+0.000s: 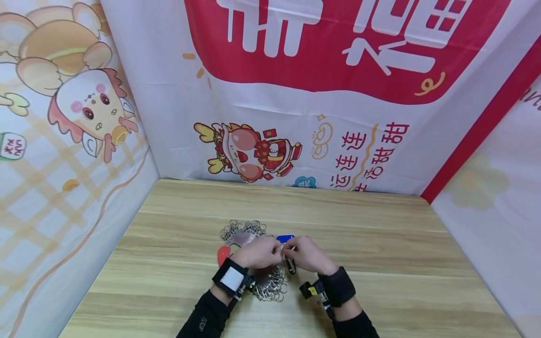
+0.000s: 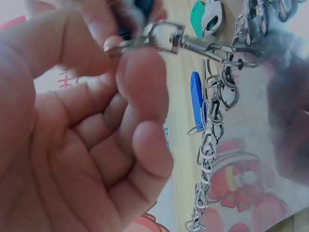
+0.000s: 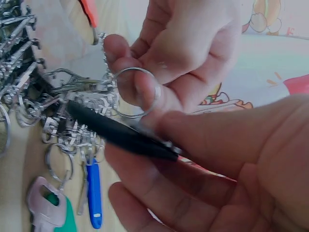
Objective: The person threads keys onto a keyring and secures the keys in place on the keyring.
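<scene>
Near the table's middle, my left hand (image 1: 259, 252) pinches a key ring (image 3: 157, 94) between thumb and index finger. That ring hangs on a metal swivel clasp (image 2: 198, 47), which runs to a shiny plate (image 1: 243, 238) edged with many clasps and rings (image 1: 272, 286). Close beside it, my right hand (image 1: 307, 255) pinches a flat black piece (image 3: 120, 133) with a metal part, held up against the ring. Its exact kind is unclear through the blur. Whether the ring passes through the black piece cannot be told.
A blue-handled piece (image 3: 94, 193) hangs from a clasp, near a pale key (image 3: 47, 203) and a green one (image 3: 69, 217). A red piece (image 1: 223, 255) lies left of the plate. Printed cloth walls (image 1: 177, 117) border the wooden table (image 1: 380, 234).
</scene>
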`<state>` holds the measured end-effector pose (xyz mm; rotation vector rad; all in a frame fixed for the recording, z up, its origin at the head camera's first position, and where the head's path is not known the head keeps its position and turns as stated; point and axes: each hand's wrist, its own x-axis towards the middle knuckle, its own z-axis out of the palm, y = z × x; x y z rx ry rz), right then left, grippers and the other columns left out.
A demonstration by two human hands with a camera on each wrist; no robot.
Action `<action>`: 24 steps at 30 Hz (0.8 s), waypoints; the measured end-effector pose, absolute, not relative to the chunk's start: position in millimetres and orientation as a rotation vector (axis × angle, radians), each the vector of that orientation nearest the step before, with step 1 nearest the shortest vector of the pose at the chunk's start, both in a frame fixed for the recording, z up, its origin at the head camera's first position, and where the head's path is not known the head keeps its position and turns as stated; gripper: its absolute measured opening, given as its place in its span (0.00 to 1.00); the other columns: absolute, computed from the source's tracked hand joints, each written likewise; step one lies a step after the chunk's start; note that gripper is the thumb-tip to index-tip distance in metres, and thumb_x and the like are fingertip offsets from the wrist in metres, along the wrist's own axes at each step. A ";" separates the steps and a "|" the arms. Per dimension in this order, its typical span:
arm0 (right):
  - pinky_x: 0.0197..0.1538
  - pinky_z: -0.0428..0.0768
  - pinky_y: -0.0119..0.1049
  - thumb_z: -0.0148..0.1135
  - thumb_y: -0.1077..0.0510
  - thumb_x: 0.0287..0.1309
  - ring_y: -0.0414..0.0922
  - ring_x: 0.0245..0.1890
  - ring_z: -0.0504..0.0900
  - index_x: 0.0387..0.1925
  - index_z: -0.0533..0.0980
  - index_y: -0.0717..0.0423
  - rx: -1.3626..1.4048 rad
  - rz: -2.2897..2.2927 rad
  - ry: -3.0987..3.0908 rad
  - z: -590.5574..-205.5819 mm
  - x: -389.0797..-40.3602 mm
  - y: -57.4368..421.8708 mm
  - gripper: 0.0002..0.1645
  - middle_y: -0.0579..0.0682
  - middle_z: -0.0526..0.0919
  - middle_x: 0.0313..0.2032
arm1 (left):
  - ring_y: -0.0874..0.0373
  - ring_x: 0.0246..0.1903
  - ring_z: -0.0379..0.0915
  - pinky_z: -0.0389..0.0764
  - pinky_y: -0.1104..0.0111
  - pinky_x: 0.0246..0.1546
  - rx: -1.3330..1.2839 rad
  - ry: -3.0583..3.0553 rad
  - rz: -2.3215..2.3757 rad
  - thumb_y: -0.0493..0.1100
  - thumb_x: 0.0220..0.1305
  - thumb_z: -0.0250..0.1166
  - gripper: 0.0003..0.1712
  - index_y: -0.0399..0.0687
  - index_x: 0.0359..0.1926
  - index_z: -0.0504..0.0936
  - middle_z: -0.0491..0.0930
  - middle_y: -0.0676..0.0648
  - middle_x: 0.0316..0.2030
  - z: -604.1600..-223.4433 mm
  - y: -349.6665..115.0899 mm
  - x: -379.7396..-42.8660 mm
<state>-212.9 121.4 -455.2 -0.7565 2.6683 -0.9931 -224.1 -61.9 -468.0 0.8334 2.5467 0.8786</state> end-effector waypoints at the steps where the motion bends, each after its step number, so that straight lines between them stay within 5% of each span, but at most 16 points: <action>1: 0.24 0.69 0.30 0.56 0.64 0.62 0.39 0.20 0.70 0.31 0.82 0.56 -0.748 -1.008 2.669 -454.0 -212.8 121.9 0.09 0.46 0.79 0.26 | 0.64 0.16 0.63 0.65 0.73 0.20 0.820 2.561 0.882 0.39 0.60 0.57 0.13 0.51 0.19 0.68 0.66 0.55 0.17 -468.0 -61.6 -224.2; 24: 0.19 0.69 0.29 0.60 0.64 0.57 0.38 0.15 0.73 0.23 0.78 0.56 -0.626 -1.091 2.757 -456.0 -205.4 107.3 0.08 0.44 0.78 0.20 | 0.65 0.11 0.61 0.62 0.73 0.14 0.684 2.744 0.863 0.39 0.51 0.61 0.14 0.52 0.15 0.67 0.63 0.57 0.11 -470.8 -57.2 -222.7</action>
